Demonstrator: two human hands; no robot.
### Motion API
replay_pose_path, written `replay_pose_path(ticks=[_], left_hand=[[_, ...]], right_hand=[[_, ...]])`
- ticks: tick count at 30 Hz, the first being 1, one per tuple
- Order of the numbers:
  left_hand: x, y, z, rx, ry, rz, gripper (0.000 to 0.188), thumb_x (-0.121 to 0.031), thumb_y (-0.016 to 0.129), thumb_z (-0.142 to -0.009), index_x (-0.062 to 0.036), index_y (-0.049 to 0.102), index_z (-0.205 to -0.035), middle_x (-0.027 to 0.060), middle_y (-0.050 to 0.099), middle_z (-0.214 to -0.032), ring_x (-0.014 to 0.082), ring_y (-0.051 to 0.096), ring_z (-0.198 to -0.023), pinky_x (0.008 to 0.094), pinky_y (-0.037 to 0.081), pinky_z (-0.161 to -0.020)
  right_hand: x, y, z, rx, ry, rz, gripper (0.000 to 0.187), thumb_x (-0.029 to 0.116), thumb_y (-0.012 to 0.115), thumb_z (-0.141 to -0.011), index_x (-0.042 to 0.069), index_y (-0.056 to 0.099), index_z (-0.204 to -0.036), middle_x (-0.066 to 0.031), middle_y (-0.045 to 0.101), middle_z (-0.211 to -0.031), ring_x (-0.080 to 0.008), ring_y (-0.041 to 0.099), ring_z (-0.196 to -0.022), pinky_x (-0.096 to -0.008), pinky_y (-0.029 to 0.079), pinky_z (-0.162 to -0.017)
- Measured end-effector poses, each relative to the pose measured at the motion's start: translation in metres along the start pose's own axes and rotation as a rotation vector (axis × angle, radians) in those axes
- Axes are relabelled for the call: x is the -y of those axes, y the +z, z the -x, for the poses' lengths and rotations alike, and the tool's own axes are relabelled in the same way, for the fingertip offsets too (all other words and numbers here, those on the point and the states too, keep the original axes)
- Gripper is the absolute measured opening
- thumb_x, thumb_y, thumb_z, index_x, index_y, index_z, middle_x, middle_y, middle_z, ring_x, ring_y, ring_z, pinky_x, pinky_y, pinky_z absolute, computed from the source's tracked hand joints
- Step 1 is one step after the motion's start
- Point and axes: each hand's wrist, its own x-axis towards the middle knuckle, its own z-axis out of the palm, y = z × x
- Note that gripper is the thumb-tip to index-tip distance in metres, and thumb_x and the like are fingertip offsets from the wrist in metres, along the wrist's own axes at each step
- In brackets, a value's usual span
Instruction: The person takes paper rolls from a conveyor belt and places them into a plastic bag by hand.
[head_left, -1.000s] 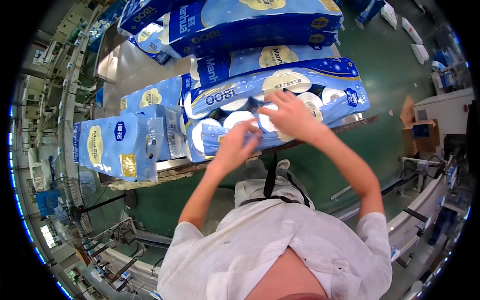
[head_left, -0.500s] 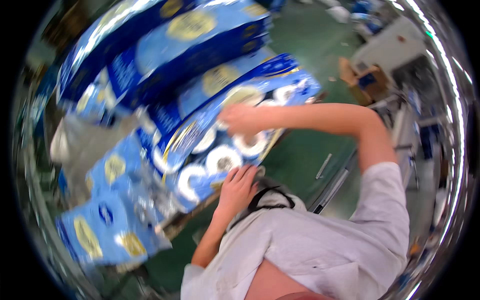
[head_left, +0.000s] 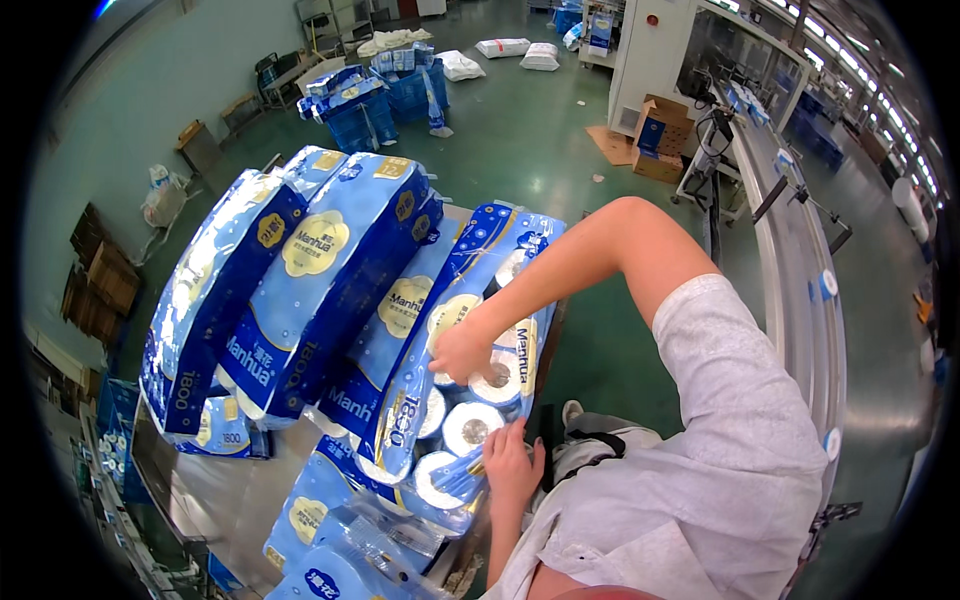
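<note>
A long blue pack of toilet rolls (head_left: 428,415) lies on the table before me, its clear side showing several white rolls. My right hand (head_left: 463,350) rests on the middle of this pack, fingers curled downward beside a roll's core; whatever is in them is hidden. At the near edge, my left hand (head_left: 512,462) lies against the film with its fingers stretched out. Left of the pack stand large blue packs (head_left: 315,250), leaning side by side. Nearer to me lie crumpled blue packs with clear film (head_left: 370,550).
A metal tabletop (head_left: 220,500) carries the packs. Along my right runs a conveyor (head_left: 790,280) with a few white rolls at its side. Cardboard boxes (head_left: 660,140) stand on the green floor ahead, and blue crates (head_left: 360,120) with packs are farther off.
The view has tilted up and steadied, showing more of the floor ahead. Both hands remain at the same pack, the right on top and the left at its near edge.
</note>
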Motion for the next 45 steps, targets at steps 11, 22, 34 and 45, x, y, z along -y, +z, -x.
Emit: replay_pose_path(ticks=[11,22,34,45], left_hand=[[0.006,-0.018,0.020,0.066,-0.086,-0.241,0.045,-0.017,0.071,-0.082,0.0009,0.061,-0.121,0.0150,0.067,-0.116,0.0322,0.060,-0.111,0.0467,0.036,-0.107],[-0.063,-0.037,-0.104,-0.081,-0.057,-0.349,0.032,-0.009,0.061,-0.091,0.0010,0.062,-0.122,0.0173,0.065,-0.120,0.0367,0.058,-0.113,0.0445,0.041,-0.102],[-0.240,0.208,-0.251,0.665,0.606,0.097,0.033,0.000,0.060,-0.088,-0.0004,0.063,-0.122,0.0158,0.065,-0.122,0.0363,0.058,-0.116,0.0446,0.043,-0.102],[-0.239,0.277,-0.222,1.077,0.587,-0.074,0.030,-0.017,0.067,-0.091,-0.0050,0.065,-0.119,0.0135,0.068,-0.118,0.0345,0.061,-0.112,0.0438,0.046,-0.098]], right_hand=[[0.017,-0.131,0.080,-0.285,0.151,-0.333,0.041,0.046,0.076,-0.075,0.017,0.077,-0.104,-0.0147,0.057,-0.104,-0.0343,0.065,-0.093,-0.0452,0.051,-0.077],[0.327,0.101,0.324,-2.088,1.582,-0.638,0.035,0.016,0.081,-0.077,0.006,0.071,-0.109,-0.0016,0.054,-0.094,-0.0110,0.052,-0.078,-0.0262,0.045,-0.068],[0.848,0.220,0.436,-0.748,3.834,1.070,0.067,0.063,0.074,-0.076,0.013,0.073,-0.121,-0.0219,0.061,-0.104,-0.0374,0.063,-0.098,-0.0445,0.051,-0.085],[0.980,0.350,0.381,0.060,4.031,-0.061,0.075,0.075,0.062,-0.078,0.007,0.073,-0.109,-0.0196,0.074,-0.106,-0.0398,0.068,-0.106,-0.0516,0.051,-0.091]])
